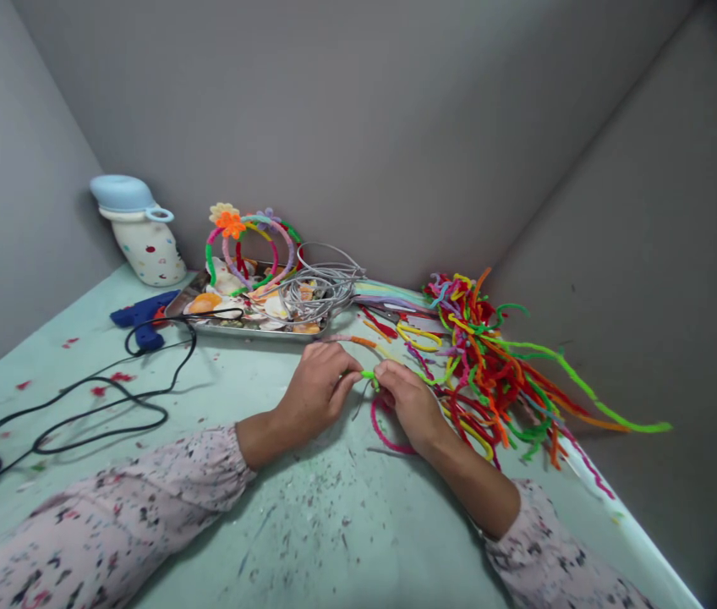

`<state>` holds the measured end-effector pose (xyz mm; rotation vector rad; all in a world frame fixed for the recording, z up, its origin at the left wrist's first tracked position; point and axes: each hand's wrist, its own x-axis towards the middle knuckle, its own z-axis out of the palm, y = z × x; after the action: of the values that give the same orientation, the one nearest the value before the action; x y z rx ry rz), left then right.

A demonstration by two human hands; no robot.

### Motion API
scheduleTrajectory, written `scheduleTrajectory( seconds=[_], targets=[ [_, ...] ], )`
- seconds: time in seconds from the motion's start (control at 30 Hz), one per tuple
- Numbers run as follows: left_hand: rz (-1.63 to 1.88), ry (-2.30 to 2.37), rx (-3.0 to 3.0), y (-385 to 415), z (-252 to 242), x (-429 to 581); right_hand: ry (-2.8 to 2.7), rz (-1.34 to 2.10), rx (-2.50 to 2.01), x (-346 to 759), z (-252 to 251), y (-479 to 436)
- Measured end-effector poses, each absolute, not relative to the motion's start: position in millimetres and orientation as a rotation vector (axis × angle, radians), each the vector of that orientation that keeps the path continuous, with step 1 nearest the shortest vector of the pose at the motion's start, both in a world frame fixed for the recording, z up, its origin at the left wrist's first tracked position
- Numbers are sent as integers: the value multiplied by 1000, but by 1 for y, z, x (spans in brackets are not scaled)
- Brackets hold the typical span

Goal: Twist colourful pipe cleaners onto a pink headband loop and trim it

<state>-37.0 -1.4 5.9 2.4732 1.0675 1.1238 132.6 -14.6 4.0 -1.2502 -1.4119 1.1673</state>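
My left hand [315, 382] pinches one end of a bright green pipe cleaner [368, 375] between thumb and fingertips. Close beside it, my right hand [414, 408] grips the same green piece, fingers curled. A thin grey wire end pokes out below the green piece. Under my right hand curves a pink fuzzy strand [389, 438]; whether it joins the green one is hidden. Just beyond my fingers runs an orange and yellow fuzzy length [364, 342]. To the right spreads a tangled heap of colourful pipe cleaners [491, 372].
Behind my hands a metal tray [257, 332] bears a coil of grey wire [320, 292] and fuzzy rings [279, 254] with flowers. A blue glue gun [146, 315] trails a black cord [161, 393]. A white bottle [146, 245] stands back left; grey partitions enclose the table.
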Motion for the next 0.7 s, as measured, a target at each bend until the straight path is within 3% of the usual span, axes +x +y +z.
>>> scheduleTrajectory(
  seconds=[0.33,0.7],
  targets=[
    [1127,1065,2463,-1,6,-38,-1401,1214,-1279,130,10,-19],
    [1191,1112,2336,-2,10,-41,-1774,429,-1078,138,3,-20]
  ],
)
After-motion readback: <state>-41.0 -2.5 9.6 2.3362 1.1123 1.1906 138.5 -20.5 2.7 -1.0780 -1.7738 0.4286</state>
